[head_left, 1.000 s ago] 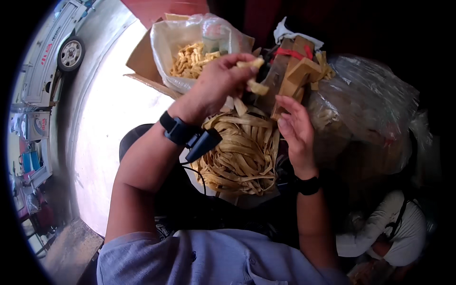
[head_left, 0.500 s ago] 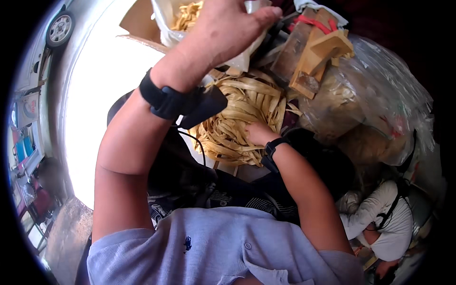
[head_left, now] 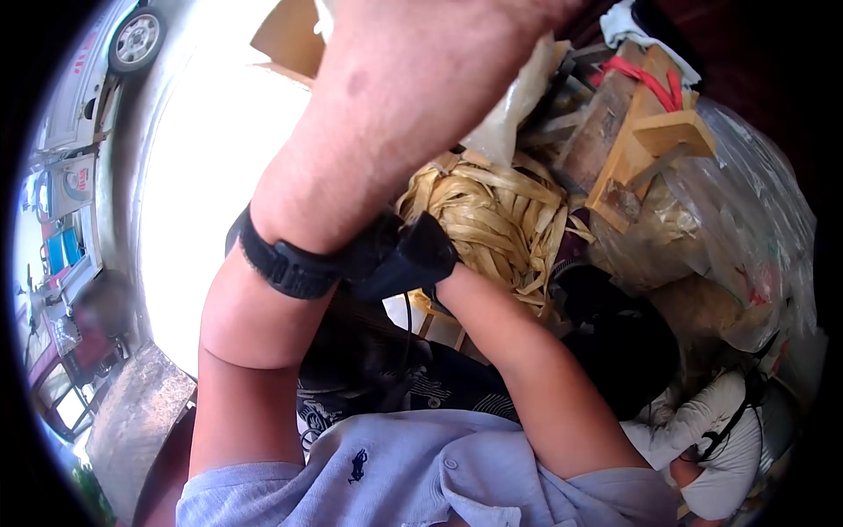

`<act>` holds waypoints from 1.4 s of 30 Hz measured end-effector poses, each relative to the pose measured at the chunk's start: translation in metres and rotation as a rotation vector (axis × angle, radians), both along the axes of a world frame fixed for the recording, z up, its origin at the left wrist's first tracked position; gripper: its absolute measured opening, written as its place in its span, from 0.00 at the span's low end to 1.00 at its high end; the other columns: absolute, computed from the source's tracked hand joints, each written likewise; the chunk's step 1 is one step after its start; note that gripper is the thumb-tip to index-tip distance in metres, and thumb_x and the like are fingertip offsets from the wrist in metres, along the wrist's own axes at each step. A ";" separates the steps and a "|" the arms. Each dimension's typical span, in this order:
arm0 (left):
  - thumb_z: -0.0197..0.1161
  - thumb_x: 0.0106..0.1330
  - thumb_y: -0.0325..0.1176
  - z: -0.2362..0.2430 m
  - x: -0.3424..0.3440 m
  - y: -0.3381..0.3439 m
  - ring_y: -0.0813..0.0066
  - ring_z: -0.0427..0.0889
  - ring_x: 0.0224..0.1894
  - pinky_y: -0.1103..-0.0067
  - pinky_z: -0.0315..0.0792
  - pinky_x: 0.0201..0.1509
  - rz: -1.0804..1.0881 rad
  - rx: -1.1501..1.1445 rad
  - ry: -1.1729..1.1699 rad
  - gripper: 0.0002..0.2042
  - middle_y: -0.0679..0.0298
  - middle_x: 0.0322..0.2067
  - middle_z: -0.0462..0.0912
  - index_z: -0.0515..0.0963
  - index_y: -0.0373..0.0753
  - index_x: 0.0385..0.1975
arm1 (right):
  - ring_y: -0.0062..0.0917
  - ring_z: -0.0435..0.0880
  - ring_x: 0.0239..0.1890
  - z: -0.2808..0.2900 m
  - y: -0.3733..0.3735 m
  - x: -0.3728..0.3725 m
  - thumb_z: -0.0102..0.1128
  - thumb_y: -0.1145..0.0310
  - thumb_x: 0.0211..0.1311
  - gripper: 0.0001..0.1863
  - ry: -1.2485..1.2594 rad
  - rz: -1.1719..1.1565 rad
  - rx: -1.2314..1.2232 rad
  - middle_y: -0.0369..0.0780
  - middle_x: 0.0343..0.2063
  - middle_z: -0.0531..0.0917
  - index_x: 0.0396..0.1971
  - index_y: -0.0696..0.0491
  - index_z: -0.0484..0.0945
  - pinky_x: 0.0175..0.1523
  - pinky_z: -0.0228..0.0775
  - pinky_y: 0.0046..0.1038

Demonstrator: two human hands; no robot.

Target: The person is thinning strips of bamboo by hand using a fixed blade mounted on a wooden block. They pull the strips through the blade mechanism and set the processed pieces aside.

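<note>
My left hand (head_left: 492, 39) reaches to the top edge, its fingers cut off or blurred, so what they hold cannot be seen. Its wrist wears a black strap and device (head_left: 399, 259). My right forearm (head_left: 500, 334) angles up to a heap of long, flat tan strips (head_left: 487, 215); the hand there is hidden behind the left wrist's device. A plastic bag (head_left: 500, 127) and a cardboard box (head_left: 285, 35) sit above the heap, partly covered by my left arm.
Wooden pieces with red ties (head_left: 637, 132) lie at upper right beside a large clear plastic bag (head_left: 755, 220). A co-worker in white sleeves (head_left: 720, 457) is bent over at lower right. A white vehicle (head_left: 88, 88) stands at far left.
My left hand has moved up out toward the top edge; the yellowish piece it held earlier is no longer visible. My right hand has moved down-left into the strips, behind the left wrist.
</note>
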State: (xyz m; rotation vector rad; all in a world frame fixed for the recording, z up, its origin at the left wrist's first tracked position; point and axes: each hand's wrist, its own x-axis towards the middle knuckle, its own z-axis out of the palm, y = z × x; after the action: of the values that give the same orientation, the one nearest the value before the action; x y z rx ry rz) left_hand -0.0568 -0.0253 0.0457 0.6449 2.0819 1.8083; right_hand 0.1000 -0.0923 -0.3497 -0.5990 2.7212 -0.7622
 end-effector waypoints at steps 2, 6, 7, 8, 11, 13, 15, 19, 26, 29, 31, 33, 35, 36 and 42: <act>0.61 0.66 0.31 -0.021 -0.008 0.002 0.83 0.78 0.38 0.85 0.72 0.44 -0.006 0.117 -0.014 0.11 0.65 0.35 0.82 0.78 0.31 0.43 | 0.25 0.67 0.56 -0.025 -0.006 0.005 0.41 0.63 0.64 0.15 0.110 0.010 0.085 0.33 0.46 0.79 0.40 0.48 0.79 0.56 0.55 0.36; 0.60 0.67 0.30 -0.039 -0.022 -0.018 0.83 0.77 0.38 0.85 0.72 0.44 0.029 0.165 -0.057 0.10 0.66 0.35 0.81 0.78 0.31 0.43 | 0.26 0.65 0.58 0.016 -0.001 0.006 0.45 0.62 0.65 0.17 0.098 0.241 0.464 0.31 0.50 0.78 0.47 0.45 0.81 0.64 0.46 0.43; 0.60 0.67 0.30 -0.041 -0.026 -0.014 0.83 0.77 0.39 0.85 0.72 0.44 -0.003 0.194 -0.062 0.09 0.66 0.35 0.81 0.78 0.31 0.43 | 0.26 0.66 0.58 -0.003 0.010 0.012 0.47 0.62 0.64 0.16 0.153 0.276 0.578 0.31 0.49 0.79 0.46 0.45 0.81 0.64 0.45 0.43; 0.60 0.67 0.29 -0.043 -0.028 -0.003 0.82 0.77 0.39 0.84 0.72 0.44 -0.052 0.226 -0.031 0.09 0.67 0.35 0.81 0.78 0.31 0.42 | 0.27 0.67 0.57 -0.050 0.025 0.027 0.49 0.62 0.63 0.15 0.301 0.286 0.706 0.31 0.48 0.79 0.45 0.44 0.82 0.65 0.44 0.43; 0.58 0.67 0.29 -0.058 -0.030 0.001 0.82 0.78 0.38 0.83 0.72 0.44 -0.137 0.244 0.064 0.09 0.66 0.34 0.82 0.78 0.31 0.41 | 0.28 0.71 0.55 -0.114 0.057 0.064 0.53 0.63 0.60 0.13 0.476 0.270 0.679 0.32 0.44 0.81 0.42 0.44 0.84 0.66 0.45 0.43; 0.57 0.68 0.30 -0.041 -0.016 0.002 0.82 0.78 0.35 0.82 0.72 0.41 -0.141 0.082 0.165 0.09 0.65 0.29 0.82 0.79 0.30 0.40 | 0.29 0.75 0.52 -0.084 0.083 0.069 0.55 0.64 0.58 0.11 0.148 0.125 0.242 0.34 0.40 0.83 0.37 0.45 0.85 0.65 0.49 0.42; 0.57 0.68 0.31 -0.033 -0.007 -0.008 0.80 0.79 0.35 0.81 0.73 0.40 -0.123 -0.071 0.212 0.10 0.63 0.28 0.82 0.79 0.31 0.41 | 0.35 0.79 0.45 0.036 0.094 0.037 0.55 0.68 0.54 0.10 -0.222 0.162 0.190 0.40 0.35 0.84 0.33 0.51 0.84 0.58 0.59 0.41; 0.61 0.66 0.40 -0.033 0.005 0.004 0.73 0.82 0.44 0.79 0.74 0.49 -0.236 -0.199 0.130 0.17 0.59 0.37 0.84 0.78 0.35 0.48 | 0.45 0.82 0.40 0.212 0.155 0.000 0.57 0.68 0.50 0.11 -0.546 -0.051 0.252 0.48 0.31 0.83 0.31 0.58 0.82 0.45 0.71 0.42; 0.67 0.60 0.46 -0.048 0.037 0.013 0.78 0.80 0.37 0.78 0.74 0.44 -0.798 -0.274 -0.010 0.22 0.60 0.34 0.84 0.78 0.35 0.46 | 0.13 0.71 0.18 0.355 0.246 0.042 0.62 0.62 0.57 0.13 -0.715 -0.680 -0.698 0.32 0.17 0.75 0.30 0.59 0.79 0.24 0.59 0.17; 0.70 0.57 0.45 -0.061 0.060 0.014 0.75 0.80 0.40 0.77 0.74 0.46 -1.072 -0.169 -0.089 0.26 0.61 0.39 0.83 0.76 0.32 0.49 | 0.10 0.65 0.17 0.390 0.262 0.077 0.60 0.66 0.58 0.11 -0.378 -0.818 -1.054 0.30 0.16 0.72 0.33 0.59 0.76 0.22 0.54 0.14; 0.70 0.56 0.43 -0.069 0.078 0.020 0.72 0.80 0.41 0.76 0.74 0.47 -1.238 -0.131 -0.039 0.27 0.61 0.40 0.83 0.74 0.34 0.52 | 0.11 0.64 0.16 0.415 0.267 0.102 0.58 0.66 0.59 0.09 -0.095 -0.765 -1.257 0.30 0.15 0.71 0.33 0.57 0.75 0.24 0.55 0.15; 0.69 0.57 0.42 -0.073 0.095 0.023 0.72 0.81 0.40 0.76 0.73 0.45 -1.359 -0.152 -0.028 0.24 0.60 0.37 0.83 0.75 0.36 0.50 | 0.12 0.66 0.17 0.452 0.279 0.119 0.56 0.67 0.61 0.05 0.174 -0.383 -1.527 0.30 0.15 0.71 0.30 0.52 0.74 0.26 0.60 0.18; 0.66 0.61 0.36 -0.076 0.096 0.025 0.73 0.79 0.37 0.76 0.72 0.42 -1.355 -0.221 0.028 0.15 0.59 0.32 0.82 0.76 0.35 0.44 | 0.13 0.68 0.17 0.488 0.282 0.119 0.53 0.67 0.62 0.04 0.259 0.156 -1.790 0.30 0.15 0.71 0.28 0.48 0.74 0.29 0.64 0.21; 0.65 0.62 0.34 -0.082 0.095 0.029 0.73 0.79 0.36 0.76 0.71 0.41 -1.350 -0.210 0.034 0.13 0.59 0.31 0.82 0.77 0.35 0.43 | 0.13 0.69 0.17 0.498 0.277 0.118 0.53 0.69 0.61 0.04 0.244 0.269 -1.814 0.31 0.16 0.73 0.28 0.49 0.75 0.29 0.64 0.20; 0.58 0.65 0.28 -0.070 0.055 0.013 0.85 0.71 0.32 0.79 0.69 0.38 -1.180 -0.175 -0.195 0.08 0.69 0.27 0.79 0.77 0.32 0.41 | 0.28 0.78 0.20 0.456 0.288 0.098 0.61 0.71 0.57 0.07 -0.131 0.293 -1.218 0.42 0.23 0.82 0.32 0.60 0.80 0.31 0.73 0.28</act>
State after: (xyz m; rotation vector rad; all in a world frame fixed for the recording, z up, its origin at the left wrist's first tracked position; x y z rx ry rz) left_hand -0.0014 -0.0122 -0.0246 1.2192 1.2027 0.9289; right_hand 0.1984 0.1957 0.1060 -1.0477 1.7074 -2.2135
